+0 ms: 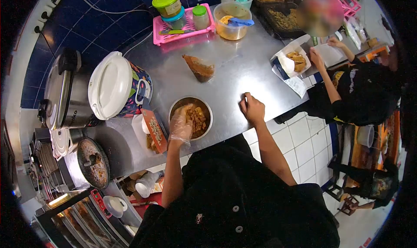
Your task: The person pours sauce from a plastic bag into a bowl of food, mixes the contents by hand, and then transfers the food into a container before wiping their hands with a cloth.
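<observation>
My left hand (180, 124), in a clear plastic glove, dips into a round steel bowl (210, 125) of brown, saucy food pieces (198, 120). Its fingers curl in among the pieces, with the tips partly hidden. My right hand (253, 109) rests closed on the steel table's front edge, and I see nothing held in it. Left of the bowl stands an open takeaway box (154, 131) with a red printed flap and some food inside. Beyond the bowl lies a cone-shaped packet (199, 68) with brown contents.
A white-lidded patterned pot (112, 85) and a large steel cooker (65, 91) stand at left. At the back are a pink tray (184, 26) with jars and clear tubs (232, 31). On the right, a co-worker (352, 87) handles paper beside an open food box (295, 59).
</observation>
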Demonstrator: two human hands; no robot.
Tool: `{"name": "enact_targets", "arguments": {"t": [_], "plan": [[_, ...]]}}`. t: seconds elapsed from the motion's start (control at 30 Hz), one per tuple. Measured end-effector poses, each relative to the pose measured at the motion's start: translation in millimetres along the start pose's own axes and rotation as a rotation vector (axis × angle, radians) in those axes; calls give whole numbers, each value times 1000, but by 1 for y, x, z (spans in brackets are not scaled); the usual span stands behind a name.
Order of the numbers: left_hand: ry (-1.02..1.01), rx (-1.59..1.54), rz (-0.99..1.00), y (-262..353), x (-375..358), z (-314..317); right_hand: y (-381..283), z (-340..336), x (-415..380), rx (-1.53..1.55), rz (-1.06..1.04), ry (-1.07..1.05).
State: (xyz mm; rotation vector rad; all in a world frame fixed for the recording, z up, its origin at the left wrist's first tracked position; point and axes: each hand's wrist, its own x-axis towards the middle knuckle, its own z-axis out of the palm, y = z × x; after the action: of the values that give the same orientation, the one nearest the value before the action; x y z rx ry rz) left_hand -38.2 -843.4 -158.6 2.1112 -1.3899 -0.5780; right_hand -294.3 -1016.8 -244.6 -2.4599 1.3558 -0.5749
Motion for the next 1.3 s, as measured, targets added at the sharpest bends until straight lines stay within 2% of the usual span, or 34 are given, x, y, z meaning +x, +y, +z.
{"name": "enact_targets", "arguments": {"t": [0.1,0.2,0.27,0.37,0.47,0.57,0.67,0.7,0.77,0.8,0.87,0.9,0.97,1.0,1.07,1.3], "plan": [[-11,-94,-17,-4,1,3,-2,-2,0,11,11,-2],[-59,-151,-120,1,4,3,-3,-2,0,-4,27,-21],[-41,59,-55,10,2,4,-2,-2,1,-25,38,-32],[-120,188,-98,18,-1,12,-2,-1,0,-17,40,-41],[-208,209,-153,22,4,16,0,1,1,-14,48,-40],[-143,311,-60,8,5,24,0,1,1,-50,62,-68],[-131,314,-108,-18,8,35,0,4,1,-58,10,14],[-132,316,-104,-3,13,22,0,4,1,-60,13,8],[-357,57,-447,43,25,-16,1,3,1,-62,21,-1],[-363,60,-448,38,23,-16,1,1,1,-44,31,-17],[-320,79,-231,18,13,-15,1,2,-1,-24,43,-38],[-321,80,-232,12,11,-11,3,3,0,-16,42,-49],[-219,160,26,0,4,-3,4,4,0,-8,40,-61],[-220,160,25,5,1,-3,2,2,0,-7,35,-48],[-265,367,-48,17,-7,0,0,1,0,-4,28,-35],[-233,231,-139,20,-4,-3,-1,0,1,-29,52,-50]]}}
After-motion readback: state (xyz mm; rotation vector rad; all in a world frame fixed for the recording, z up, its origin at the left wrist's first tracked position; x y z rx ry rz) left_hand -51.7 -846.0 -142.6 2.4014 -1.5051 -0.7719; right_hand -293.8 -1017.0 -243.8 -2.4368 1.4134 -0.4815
